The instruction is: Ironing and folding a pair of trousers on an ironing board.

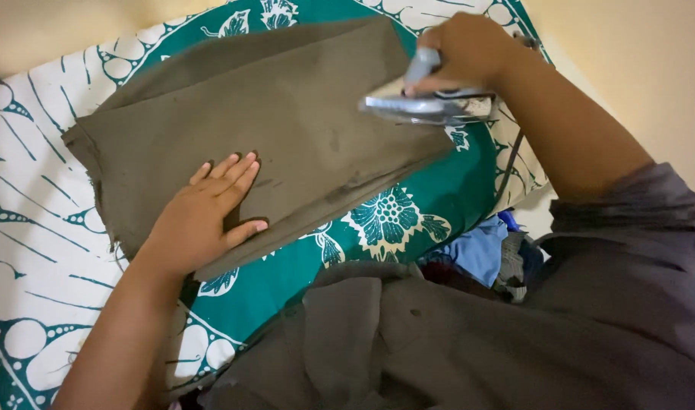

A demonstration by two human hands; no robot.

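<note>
A flat piece of olive-brown cloth (287, 121) lies spread on a green and white patterned sheet (44, 250). My left hand (207, 216) presses flat on the cloth's near edge, fingers together and pointing up-right. My right hand (465, 49) grips the pale handle of a silver clothes iron (431, 106), which rests on the cloth's right end. The iron's sole is partly hidden by my hand.
A dark cord (507, 171) runs down from the iron. Crumpled blue and dark clothes (480, 250) lie beside the sheet's right edge. The grey fabric (378, 342) of my own clothing fills the lower middle. Pale floor (636, 53) surrounds the sheet.
</note>
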